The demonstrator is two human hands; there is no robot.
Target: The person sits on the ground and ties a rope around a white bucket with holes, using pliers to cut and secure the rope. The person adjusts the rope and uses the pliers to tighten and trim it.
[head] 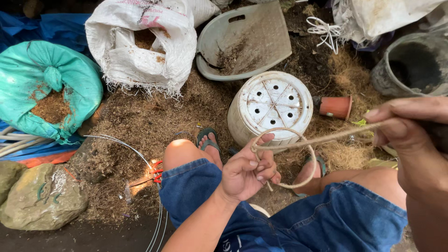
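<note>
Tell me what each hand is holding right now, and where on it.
Both hold one tan rope. The left hand pinches it where its loop crosses; the right hand grips the straight run farther along, pulled taut between them.

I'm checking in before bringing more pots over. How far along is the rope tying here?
Looks done: a loop is formed in the rope, pinched by the left hand. In hand: the right hand pulls the rope's other stretch taut. Left: the loop looks loose, not cinched into a knot, and the upturned white pot has no rope on it.
</note>
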